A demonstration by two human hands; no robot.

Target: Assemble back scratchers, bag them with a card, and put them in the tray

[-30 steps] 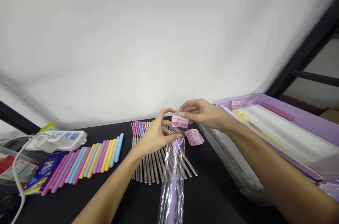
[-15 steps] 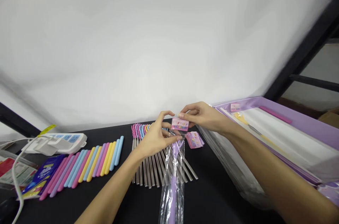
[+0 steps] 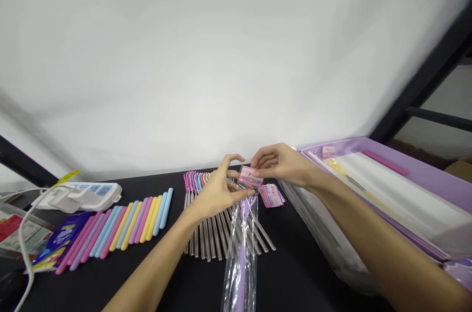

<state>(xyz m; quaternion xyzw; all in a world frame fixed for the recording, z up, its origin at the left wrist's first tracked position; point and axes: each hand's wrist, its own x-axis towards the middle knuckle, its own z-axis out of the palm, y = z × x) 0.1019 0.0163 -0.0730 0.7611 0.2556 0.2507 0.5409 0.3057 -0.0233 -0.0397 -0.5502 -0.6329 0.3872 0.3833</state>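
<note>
My left hand [image 3: 221, 189] pinches the upper end of a long clear plastic bag [image 3: 230, 277]. Inside the bag lies a slim stick with a purple handle [image 3: 241, 268] and a purple upper part. My right hand [image 3: 278, 164] grips a small pink printed card [image 3: 250, 176] between thumb and fingers, right at the bag's mouth. The card is tilted, its lower edge close to the plastic; whether it is inside cannot be made out. Just right of the bag sits a small stack of similar pink cards [image 3: 272, 196].
Metal rods with coloured tops [image 3: 212, 238] lie under the bag. Coloured handles [image 3: 143, 221] are lined up at left, by a blue packet [image 3: 61, 241] and a white power strip [image 3: 99, 194]. At right, clear bags [image 3: 313, 223] lie beside a purple box [image 3: 435, 182].
The pink card has tipped, its right side lower, and my right hand's fingers have shifted on it. My left hand and the bag stay nearly in place.
</note>
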